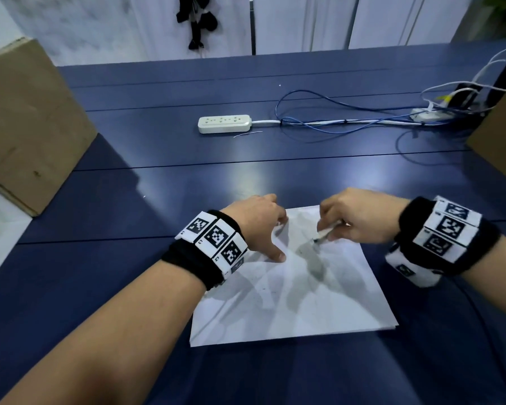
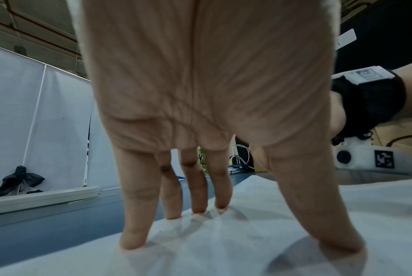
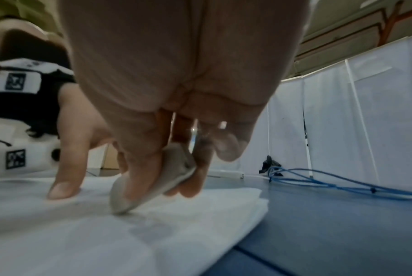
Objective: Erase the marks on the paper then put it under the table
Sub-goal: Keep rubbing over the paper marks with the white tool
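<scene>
A white sheet of paper [image 1: 298,302] lies on the blue table [image 1: 187,176] in front of me, with faint grey smudges near its far middle. My left hand [image 1: 260,226] presses spread, straight fingertips [image 2: 134,240] on the paper's left far part [image 2: 247,242]. My right hand [image 1: 354,217] pinches a worn grey-white eraser [image 1: 323,235] between thumb and fingers. In the right wrist view the eraser [image 3: 143,190] is tilted with its tip on the paper [image 3: 129,233], next to my left thumb [image 3: 63,186].
A white power strip [image 1: 224,123] lies at the table's middle far side, with blue and white cables [image 1: 348,121] running right. Cardboard boxes stand at the left [image 1: 27,127] and right [image 1: 500,141] edges. White partition panels [image 1: 304,21] stand behind the table.
</scene>
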The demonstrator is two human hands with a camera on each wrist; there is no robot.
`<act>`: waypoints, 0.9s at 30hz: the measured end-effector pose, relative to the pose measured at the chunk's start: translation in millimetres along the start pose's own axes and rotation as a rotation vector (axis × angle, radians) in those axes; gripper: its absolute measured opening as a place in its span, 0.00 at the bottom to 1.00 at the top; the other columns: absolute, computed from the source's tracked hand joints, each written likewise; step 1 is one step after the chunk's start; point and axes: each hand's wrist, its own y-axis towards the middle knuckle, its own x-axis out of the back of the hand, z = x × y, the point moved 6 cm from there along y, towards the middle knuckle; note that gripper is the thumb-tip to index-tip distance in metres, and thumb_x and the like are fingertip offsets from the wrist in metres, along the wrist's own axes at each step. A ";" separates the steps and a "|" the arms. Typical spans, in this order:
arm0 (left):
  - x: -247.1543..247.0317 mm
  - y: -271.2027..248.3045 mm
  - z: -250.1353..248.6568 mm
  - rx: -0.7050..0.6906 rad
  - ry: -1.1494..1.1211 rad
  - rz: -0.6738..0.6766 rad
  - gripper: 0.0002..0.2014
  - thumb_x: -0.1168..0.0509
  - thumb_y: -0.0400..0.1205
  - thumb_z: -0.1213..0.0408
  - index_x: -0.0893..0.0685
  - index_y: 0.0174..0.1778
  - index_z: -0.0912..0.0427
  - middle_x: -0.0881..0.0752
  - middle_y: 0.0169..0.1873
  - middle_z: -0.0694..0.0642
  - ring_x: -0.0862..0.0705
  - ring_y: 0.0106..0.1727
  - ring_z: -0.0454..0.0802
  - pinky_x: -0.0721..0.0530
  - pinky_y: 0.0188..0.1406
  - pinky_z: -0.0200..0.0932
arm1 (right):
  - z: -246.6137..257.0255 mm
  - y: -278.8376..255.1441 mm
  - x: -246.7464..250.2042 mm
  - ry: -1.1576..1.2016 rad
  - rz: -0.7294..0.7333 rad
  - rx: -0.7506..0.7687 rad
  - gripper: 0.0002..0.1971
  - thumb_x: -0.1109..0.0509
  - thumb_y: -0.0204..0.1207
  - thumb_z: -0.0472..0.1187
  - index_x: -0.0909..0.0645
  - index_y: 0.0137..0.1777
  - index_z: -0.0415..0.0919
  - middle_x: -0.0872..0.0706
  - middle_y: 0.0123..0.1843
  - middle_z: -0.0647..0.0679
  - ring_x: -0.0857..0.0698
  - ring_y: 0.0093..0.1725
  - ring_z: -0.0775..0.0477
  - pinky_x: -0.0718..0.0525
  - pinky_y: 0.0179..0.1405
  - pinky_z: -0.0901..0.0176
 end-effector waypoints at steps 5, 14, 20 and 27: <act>0.4 -1.4 -3.0 -0.016 0.013 0.016 0.35 0.24 0.69 0.38 0.23 0.70 0.44 0.27 0.58 0.50 0.24 0.58 0.53 0.18 0.51 0.51 | -22.8 22.1 12.4 0.020 -0.079 -0.215 0.18 0.33 0.74 0.64 0.11 0.51 0.53 0.13 0.45 0.52 0.15 0.49 0.44 0.14 0.47 0.46; -4.5 0.1 -1.5 -0.009 0.042 0.002 0.36 0.28 0.69 0.32 0.22 0.69 0.47 0.27 0.59 0.51 0.25 0.60 0.55 0.18 0.50 0.52 | 7.7 -3.0 -5.1 0.102 0.070 0.026 0.08 0.26 0.76 0.49 0.09 0.52 0.51 0.13 0.47 0.54 0.22 0.43 0.56 0.24 0.43 0.67; -2.7 1.5 -5.6 -0.015 0.068 -0.023 0.35 0.27 0.69 0.33 0.23 0.69 0.46 0.26 0.58 0.51 0.24 0.60 0.55 0.26 0.43 0.47 | -28.9 29.4 18.0 -0.013 -0.112 -0.258 0.18 0.33 0.75 0.64 0.11 0.51 0.53 0.11 0.46 0.49 0.14 0.50 0.41 0.14 0.43 0.49; -1.6 5.4 -11.7 -0.027 0.135 -0.011 0.28 0.27 0.71 0.36 0.15 0.56 0.54 0.26 0.55 0.53 0.25 0.61 0.53 0.24 0.47 0.47 | 6.6 -5.0 -4.3 0.068 0.107 -0.009 0.10 0.27 0.76 0.45 0.10 0.55 0.52 0.13 0.50 0.55 0.18 0.49 0.51 0.20 0.49 0.57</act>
